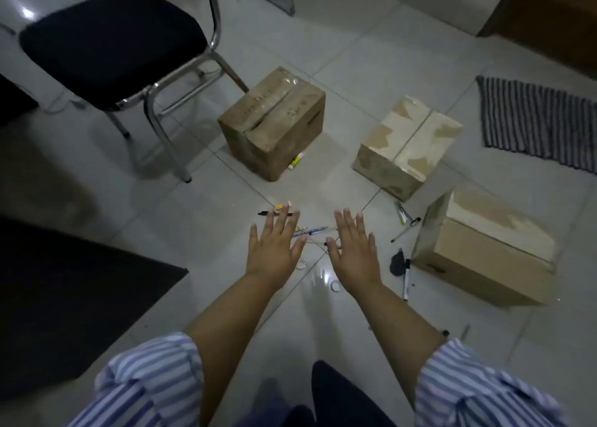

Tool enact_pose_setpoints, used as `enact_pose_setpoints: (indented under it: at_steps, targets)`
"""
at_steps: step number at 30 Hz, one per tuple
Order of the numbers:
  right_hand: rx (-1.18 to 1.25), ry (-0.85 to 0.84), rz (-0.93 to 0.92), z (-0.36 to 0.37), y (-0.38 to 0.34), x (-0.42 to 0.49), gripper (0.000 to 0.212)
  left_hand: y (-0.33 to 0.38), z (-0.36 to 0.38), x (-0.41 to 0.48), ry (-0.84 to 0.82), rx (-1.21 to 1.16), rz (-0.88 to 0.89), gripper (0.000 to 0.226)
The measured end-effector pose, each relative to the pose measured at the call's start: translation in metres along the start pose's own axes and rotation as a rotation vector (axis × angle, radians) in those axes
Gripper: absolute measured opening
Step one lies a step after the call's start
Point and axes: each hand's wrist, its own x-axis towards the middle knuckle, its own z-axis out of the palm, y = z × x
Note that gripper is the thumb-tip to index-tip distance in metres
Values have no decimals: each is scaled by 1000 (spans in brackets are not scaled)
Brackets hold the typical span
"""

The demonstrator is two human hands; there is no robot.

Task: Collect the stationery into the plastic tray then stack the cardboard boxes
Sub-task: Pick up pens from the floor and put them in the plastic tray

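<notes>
Left hand (274, 252), right hand (353, 252), both spread flat

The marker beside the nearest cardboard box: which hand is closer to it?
Right. The right hand is just left of the marker; the left hand is farther left, beyond it.

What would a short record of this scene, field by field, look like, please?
left hand: open, fingers spread, holding nothing
right hand: open, fingers spread, holding nothing
boxes: three, apart on the floor, unstacked
pens: scattered on the floor around the hands
tray: not in view
chair: far left
</notes>
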Motion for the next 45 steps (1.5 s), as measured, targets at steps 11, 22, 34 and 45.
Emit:
enact_pose_setpoints:
  at_steps: [11, 22, 34, 45]
  targets:
    - [-145, -34, -65, 177, 121, 113, 55, -79, 202, 142, -7, 202, 64, 58]
    - [-316, -73, -170, 259, 148, 161, 38, -124, 286, 163, 46, -125, -238, 52]
    - [-509, 9, -296, 299, 117, 193, 26, -144, 277, 161, 261, -313, -210, 44]
    - [-519, 292, -781, 284, 110, 165, 18, -140, 252, 186, 212, -1158, -403, 22]
